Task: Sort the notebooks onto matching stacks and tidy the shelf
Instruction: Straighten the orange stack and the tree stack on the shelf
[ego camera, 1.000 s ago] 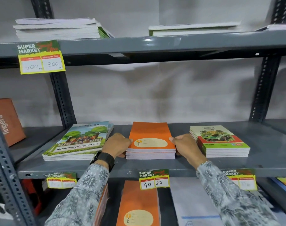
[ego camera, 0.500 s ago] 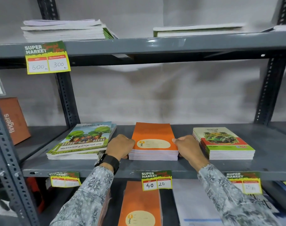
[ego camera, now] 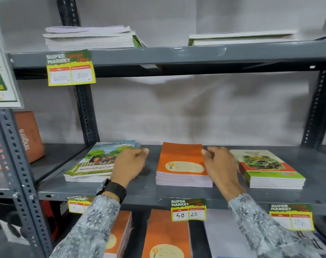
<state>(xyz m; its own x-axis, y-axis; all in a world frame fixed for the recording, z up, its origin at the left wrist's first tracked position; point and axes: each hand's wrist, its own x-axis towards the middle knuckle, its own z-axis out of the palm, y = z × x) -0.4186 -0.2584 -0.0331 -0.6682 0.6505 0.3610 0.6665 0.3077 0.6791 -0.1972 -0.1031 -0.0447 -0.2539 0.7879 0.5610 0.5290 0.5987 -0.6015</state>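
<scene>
Notebooks, orange stack (ego camera: 183,164), frame centre; left hand (ego camera: 129,164) released, right hand (ego camera: 220,164) loose, grasping nothing; careless nudge could skew it.

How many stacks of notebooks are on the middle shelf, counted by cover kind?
Tree-picture cover stack: 1
Plain orange cover stack: 1
Green car cover stack: 1
Total: 3 stacks on the middle shelf
</scene>
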